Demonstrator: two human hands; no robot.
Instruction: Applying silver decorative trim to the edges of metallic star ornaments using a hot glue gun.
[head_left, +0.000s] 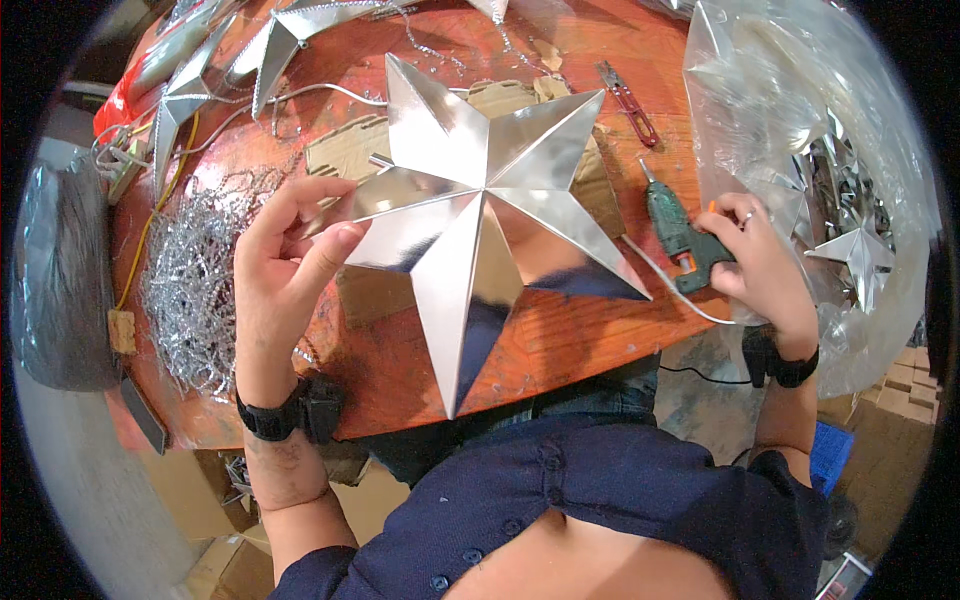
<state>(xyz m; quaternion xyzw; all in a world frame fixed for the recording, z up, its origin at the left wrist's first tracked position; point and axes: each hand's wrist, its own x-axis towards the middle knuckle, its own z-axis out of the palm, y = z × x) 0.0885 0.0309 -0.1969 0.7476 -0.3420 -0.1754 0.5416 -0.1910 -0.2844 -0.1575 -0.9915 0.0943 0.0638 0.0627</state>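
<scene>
A large, shiny silver star [435, 135] with folded, raised points spreads over the middle of the table. My left hand [285, 265] pinches the star's left point between thumb and fingers. To the right of the star is a dark green glue gun [672, 225], its nozzle aimed away from me and leftward. The fingers of my right hand [768, 268] close around the gun's handle, beside an orange bit at its rear. Beneath the star, pieces of brown cardboard [348, 147] stick out at several sides.
Red-handled thread snips [630, 108] lie beyond the glue gun. A tangled heap of silver trim [190, 285] sits left of my left hand. Clear plastic bags [745, 110] with smaller silver stars [858, 255] fill the right side. A white cord [665, 278] runs under the star.
</scene>
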